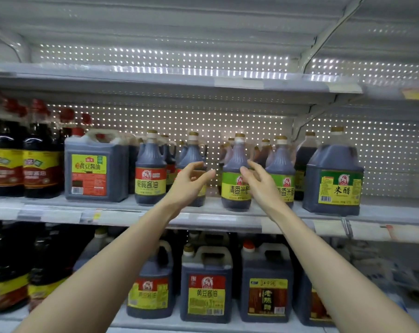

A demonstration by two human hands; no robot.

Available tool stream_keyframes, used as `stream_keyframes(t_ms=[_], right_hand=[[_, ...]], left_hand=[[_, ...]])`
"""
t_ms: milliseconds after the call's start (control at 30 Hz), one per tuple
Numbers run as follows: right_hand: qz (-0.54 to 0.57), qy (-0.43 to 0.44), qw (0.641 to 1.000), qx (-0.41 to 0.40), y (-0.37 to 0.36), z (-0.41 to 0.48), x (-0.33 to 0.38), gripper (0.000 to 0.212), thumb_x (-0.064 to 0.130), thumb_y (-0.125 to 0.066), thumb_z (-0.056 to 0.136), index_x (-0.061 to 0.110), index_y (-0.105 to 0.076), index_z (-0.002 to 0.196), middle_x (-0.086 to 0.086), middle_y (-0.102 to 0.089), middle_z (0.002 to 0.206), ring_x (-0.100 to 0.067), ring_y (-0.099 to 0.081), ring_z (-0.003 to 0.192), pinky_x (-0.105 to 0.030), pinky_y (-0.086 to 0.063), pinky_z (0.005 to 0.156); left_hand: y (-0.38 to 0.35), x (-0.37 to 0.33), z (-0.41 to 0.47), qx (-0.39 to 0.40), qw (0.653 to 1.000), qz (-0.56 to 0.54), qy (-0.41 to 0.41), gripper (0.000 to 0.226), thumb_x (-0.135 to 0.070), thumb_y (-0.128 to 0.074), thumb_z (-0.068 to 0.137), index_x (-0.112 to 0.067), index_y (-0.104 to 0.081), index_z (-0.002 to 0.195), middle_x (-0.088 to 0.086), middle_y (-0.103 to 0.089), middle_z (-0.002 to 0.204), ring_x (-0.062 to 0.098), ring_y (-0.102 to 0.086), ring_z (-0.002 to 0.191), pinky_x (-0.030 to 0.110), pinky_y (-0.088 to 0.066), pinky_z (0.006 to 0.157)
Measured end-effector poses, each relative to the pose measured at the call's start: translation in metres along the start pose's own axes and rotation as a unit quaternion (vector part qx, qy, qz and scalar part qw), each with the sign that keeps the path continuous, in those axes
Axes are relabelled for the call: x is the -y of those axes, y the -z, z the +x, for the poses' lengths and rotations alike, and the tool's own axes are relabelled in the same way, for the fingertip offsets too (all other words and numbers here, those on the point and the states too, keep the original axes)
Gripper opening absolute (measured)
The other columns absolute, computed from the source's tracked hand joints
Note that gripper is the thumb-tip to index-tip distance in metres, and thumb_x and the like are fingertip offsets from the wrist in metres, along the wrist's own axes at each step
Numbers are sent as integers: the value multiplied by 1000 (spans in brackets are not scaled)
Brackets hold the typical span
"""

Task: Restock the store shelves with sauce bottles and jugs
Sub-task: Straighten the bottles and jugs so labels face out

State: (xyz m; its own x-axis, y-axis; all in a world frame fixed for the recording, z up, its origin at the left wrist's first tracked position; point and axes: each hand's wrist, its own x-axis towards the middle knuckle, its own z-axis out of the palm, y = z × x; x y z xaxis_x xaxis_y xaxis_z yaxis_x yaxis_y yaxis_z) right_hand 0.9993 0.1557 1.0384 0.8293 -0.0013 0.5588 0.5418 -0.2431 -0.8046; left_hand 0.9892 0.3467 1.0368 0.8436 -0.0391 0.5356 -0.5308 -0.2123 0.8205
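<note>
Both hands are raised to the middle shelf point(122, 207) and hold nothing. The left hand point(191, 182) hovers in front of a dark sauce bottle point(193, 152), its fingers point(204, 175) loosely spread and slightly curved. The right hand point(260, 186) is in front of the green-label rice vinegar bottle point(234, 164), open too, with its fingers apart. Whether either hand touches a bottle cannot be told.

The stock stands upright in a front row. A square soy sauce jug point(95, 167) is at the left, followed by a red-label soy sauce bottle point(150, 169). Next come the two bottles at the hands and a second green-label bottle point(281, 164). A large rice vinegar jug point(333, 176) closes the row at the right. More bottles stand behind them, and more jugs point(206, 284) fill the shelf below.

This looks like a straightening or spacing step, since no new bottle is in hand. A gap shows between the two bottles at the hands. The next move probably calls for closing each hand round a bottle's body and sliding it level with the row, label forward. The grip should be low, because these narrow-necked bottles could tip into their neighbours.
</note>
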Motion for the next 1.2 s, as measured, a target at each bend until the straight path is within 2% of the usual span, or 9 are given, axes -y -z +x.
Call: stream_keyframes(t_ms=[100, 267, 433, 600, 733, 833, 933, 1067, 1200], right_hand=[[-5, 17, 1000, -11, -29, -18, 24, 49, 38, -52, 96, 21, -42, 141, 0, -53, 134, -18, -51, 123, -43, -42, 106], [23, 40, 999, -6, -100, -59, 66, 42, 38, -55, 95, 22, -49, 134, 5, -60, 118, -16, -57, 115, -38, -48, 97], [87, 52, 995, 7, -211, -109, 112, 35, 29, -53, 97, 16, -53, 129, 2, -63, 111, -8, -63, 94, -21, -52, 76], [103, 49, 992, 57, -321, -150, 155, 42, 38, -54, 95, 20, -51, 133, 2, -60, 125, -15, -60, 112, -31, -52, 88], [122, 50, 988, 76, -386, -165, 193, 43, 38, -54, 95, 18, -51, 133, 5, -63, 116, -13, -62, 107, -31, -52, 87], [123, 58, 985, 105, -426, -168, 211, 45, 40, -54, 95, 20, -50, 135, 2, -61, 123, -12, -61, 108, -32, -52, 90], [132, 67, 981, 129, -462, -169, 224, 47, 39, -53, 96, 19, -48, 137, 3, -60, 123, -9, -61, 108, -34, -51, 93], [146, 69, 975, 152, -510, -164, 232, 45, 39, -53, 95, 19, -50, 135, 13, -61, 112, -8, -62, 104, -31, -52, 90], [146, 80, 973, 158, -558, -152, 235, 45, 41, -52, 95, 18, -50, 134, 7, -62, 118, -8, -62, 106, -34, -52, 93]], left_hand=[[39, -7, -25, -5, 1000, -1, -19, 49, -38, -66, 86, -24, -49, 130, -9, -62, 112, 6, -58, 105, 27, -49, 88], [128, -14, -79, -29, 999, 6, -43, 50, -38, -69, 82, -24, -51, 126, -5, -63, 112, 9, -61, 101, 20, -47, 79], [254, -15, -146, -51, 997, 37, -52, 56, -40, -71, 82, -21, -51, 131, -5, -66, 111, 6, -63, 100, 24, -48, 84], [368, -17, -209, -93, 993, 64, -28, 66, -52, -71, 75, -26, -49, 132, -7, -62, 116, 7, -59, 107, 31, -49, 91], [433, -25, -238, -112, 991, 76, -15, 59, -47, -64, 82, -27, -46, 135, -8, -61, 118, 5, -58, 108, 30, -47, 93], [476, -26, -252, -138, 987, 78, -12, 66, -56, -68, 79, -29, -47, 135, -7, -61, 120, 8, -59, 111, 32, -48, 93], [509, -21, -263, -161, 984, 74, -1, 58, -51, -65, 80, -30, -48, 132, -6, -61, 119, 8, -59, 109, 28, -52, 86], [550, -13, -270, -186, 978, 90, 11, 66, -52, -63, 74, -28, -46, 133, -7, -62, 117, 6, -59, 109, 36, -48, 98], [588, 2, -268, -200, 975, 99, 15, 64, -46, -63, 81, -24, -44, 138, -9, -61, 115, 3, -59, 105, 23, -49, 84]])
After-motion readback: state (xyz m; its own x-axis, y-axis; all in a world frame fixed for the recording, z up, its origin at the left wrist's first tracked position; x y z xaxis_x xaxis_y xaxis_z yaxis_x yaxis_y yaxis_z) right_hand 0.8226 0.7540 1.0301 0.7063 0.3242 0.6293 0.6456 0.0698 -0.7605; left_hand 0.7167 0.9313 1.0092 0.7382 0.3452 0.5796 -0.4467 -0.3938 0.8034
